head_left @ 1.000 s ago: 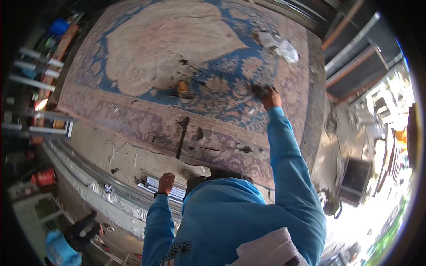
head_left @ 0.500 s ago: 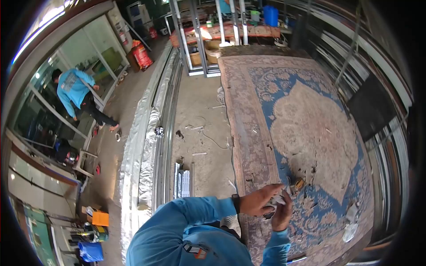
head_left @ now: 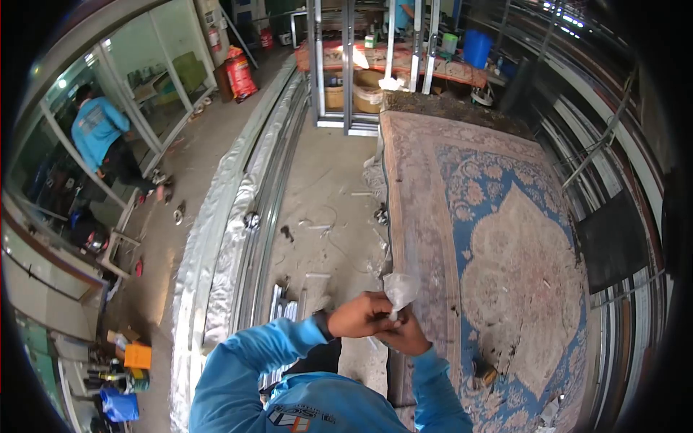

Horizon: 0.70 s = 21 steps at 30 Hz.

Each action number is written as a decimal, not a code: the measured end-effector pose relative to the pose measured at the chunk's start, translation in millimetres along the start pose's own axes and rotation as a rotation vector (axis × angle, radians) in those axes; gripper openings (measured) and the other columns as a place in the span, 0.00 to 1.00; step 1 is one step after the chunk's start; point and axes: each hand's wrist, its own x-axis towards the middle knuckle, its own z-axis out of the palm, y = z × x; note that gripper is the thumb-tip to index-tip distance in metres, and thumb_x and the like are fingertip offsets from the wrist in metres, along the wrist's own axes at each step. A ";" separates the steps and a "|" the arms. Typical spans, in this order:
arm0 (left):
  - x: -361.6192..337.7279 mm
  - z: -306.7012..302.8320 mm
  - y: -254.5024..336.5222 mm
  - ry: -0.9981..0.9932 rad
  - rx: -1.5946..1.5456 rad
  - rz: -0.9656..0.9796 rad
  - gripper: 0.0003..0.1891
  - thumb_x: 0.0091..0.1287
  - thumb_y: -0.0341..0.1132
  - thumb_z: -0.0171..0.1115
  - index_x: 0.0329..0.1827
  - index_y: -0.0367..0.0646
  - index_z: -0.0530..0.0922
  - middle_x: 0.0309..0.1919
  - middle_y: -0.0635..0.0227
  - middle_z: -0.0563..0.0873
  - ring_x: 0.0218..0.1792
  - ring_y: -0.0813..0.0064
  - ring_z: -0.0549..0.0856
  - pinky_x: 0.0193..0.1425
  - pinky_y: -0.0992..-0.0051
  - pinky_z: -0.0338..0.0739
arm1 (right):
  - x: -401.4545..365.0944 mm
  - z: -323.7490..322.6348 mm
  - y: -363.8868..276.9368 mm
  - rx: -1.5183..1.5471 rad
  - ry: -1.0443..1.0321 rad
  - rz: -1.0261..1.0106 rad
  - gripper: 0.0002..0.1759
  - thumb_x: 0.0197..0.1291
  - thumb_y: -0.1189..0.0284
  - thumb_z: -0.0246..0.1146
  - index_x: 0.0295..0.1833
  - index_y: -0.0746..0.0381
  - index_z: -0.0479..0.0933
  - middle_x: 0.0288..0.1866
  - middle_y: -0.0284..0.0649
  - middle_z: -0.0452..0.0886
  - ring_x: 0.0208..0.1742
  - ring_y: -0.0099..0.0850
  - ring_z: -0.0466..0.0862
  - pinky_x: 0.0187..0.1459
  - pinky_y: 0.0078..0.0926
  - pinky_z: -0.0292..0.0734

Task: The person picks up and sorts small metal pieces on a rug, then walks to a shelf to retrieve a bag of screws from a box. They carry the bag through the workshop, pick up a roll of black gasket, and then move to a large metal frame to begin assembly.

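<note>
Clasping one clear plastic bag [head_left: 399,289], left hand [head_left: 359,317] and right hand [head_left: 406,338] together, elbows bent.

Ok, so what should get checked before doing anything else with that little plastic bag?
1. Grip on the plastic bag: ok, left hand and right hand both pinch its lower end.
2. Bag open or shut: cannot tell.
3. What is inside: cannot tell, too small.
4. Floor beside the carpet: not ok, loose bits lie about.
5. Other person: ok, far off by the glass.
</note>
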 end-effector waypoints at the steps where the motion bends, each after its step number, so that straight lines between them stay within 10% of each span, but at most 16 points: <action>1: 8.9 -24.3 -13.5 0.067 0.041 0.061 0.10 0.67 0.28 0.69 0.50 0.39 0.84 0.42 0.57 0.88 0.46 0.58 0.88 0.54 0.65 0.81 | 24.2 -0.4 40.6 -0.045 -0.064 0.039 0.36 0.60 0.72 0.74 0.70 0.67 0.66 0.66 0.50 0.74 0.62 0.35 0.78 0.59 0.35 0.76; 5: 47.2 -162.5 -53.9 0.212 -0.134 -0.082 0.06 0.68 0.31 0.71 0.43 0.38 0.85 0.36 0.62 0.89 0.38 0.71 0.87 0.45 0.70 0.80 | 164.0 -1.4 48.8 -0.004 -0.284 0.302 0.21 0.68 0.69 0.69 0.60 0.68 0.75 0.53 0.45 0.82 0.54 0.29 0.82 0.53 0.30 0.77; 9: 87.6 -291.4 -100.4 0.242 -0.073 -0.157 0.08 0.68 0.33 0.72 0.42 0.37 0.85 0.30 0.66 0.88 0.32 0.79 0.84 0.40 0.72 0.79 | 274.3 -12.9 40.0 -0.264 -0.182 0.008 0.17 0.71 0.66 0.65 0.57 0.67 0.75 0.36 0.46 0.80 0.40 0.39 0.82 0.45 0.38 0.76; 21: 237.9 -590.9 -310.8 0.166 -0.083 -0.133 0.07 0.65 0.28 0.73 0.42 0.37 0.84 0.37 0.65 0.90 0.40 0.72 0.88 0.46 0.72 0.80 | 663.0 -116.3 63.2 -0.470 -0.134 -0.036 0.11 0.60 0.74 0.72 0.42 0.68 0.79 0.50 0.51 0.85 0.42 0.42 0.87 0.39 0.35 0.81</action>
